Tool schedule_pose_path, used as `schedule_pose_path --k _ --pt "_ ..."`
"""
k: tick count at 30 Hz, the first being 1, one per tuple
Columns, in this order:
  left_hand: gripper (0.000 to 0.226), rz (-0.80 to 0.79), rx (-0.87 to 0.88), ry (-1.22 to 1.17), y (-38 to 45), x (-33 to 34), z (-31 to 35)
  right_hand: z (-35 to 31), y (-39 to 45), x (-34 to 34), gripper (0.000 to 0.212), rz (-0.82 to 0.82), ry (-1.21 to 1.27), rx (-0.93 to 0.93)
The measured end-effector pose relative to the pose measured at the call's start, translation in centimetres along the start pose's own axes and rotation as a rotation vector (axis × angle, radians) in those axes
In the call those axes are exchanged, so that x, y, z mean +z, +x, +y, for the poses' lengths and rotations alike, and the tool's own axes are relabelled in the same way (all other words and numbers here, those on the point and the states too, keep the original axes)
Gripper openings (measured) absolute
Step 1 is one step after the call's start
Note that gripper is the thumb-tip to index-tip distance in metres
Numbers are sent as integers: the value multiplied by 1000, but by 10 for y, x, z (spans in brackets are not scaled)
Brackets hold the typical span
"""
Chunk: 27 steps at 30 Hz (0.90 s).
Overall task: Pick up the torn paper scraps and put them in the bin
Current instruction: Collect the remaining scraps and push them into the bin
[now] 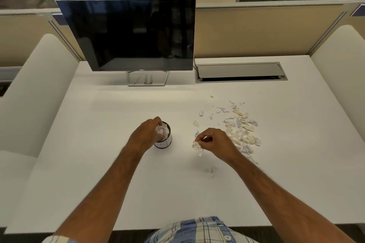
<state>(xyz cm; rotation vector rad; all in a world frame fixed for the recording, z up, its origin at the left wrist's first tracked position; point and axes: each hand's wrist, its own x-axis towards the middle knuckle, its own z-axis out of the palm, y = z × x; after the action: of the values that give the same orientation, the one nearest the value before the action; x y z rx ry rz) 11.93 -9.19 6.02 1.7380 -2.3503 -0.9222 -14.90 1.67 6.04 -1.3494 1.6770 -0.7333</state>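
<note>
A small white cylindrical bin (165, 143) stands on the white desk, filled to its rim with crumpled paper scraps (163, 131). My left hand (145, 134) is over the bin's left side, fingers curled onto the scraps at its mouth. My right hand (214, 141) is to the right of the bin, fingers pinched on a bunch of torn scraps (198, 147) that hangs from them just above the desk. A loose pile of white, cream and purple scraps (240, 126) lies on the desk behind and to the right of my right hand.
A dark monitor (130, 35) on a stand is at the back of the desk (98, 163). A grey cable hatch (241, 72) is set into the desk at back right. A few stray scraps (213, 171) lie near my right forearm. Padded dividers flank both sides.
</note>
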Motion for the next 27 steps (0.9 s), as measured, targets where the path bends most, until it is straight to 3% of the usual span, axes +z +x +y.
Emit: schedule_pose_path --k 4,12,19,23,27 --pt "48 73 -30 -144 -9 -5 -11 -21 17 7 10 -22 -23 -60" --pt "35 197 -29 -214 -29 -5 -26 -76 72 48 10 -61 -128 -249" --pt "31 213 -75 -267 -44 2 -39 -83 98 97 13 -170 -429 -381" --pt "23 265 23 -251 -49 8 -40 -80 100 106 20 -282 -613 -477" --pt "18 301 179 -59 -51 15 -38 -76 97 109 17 -297 -611 -484"
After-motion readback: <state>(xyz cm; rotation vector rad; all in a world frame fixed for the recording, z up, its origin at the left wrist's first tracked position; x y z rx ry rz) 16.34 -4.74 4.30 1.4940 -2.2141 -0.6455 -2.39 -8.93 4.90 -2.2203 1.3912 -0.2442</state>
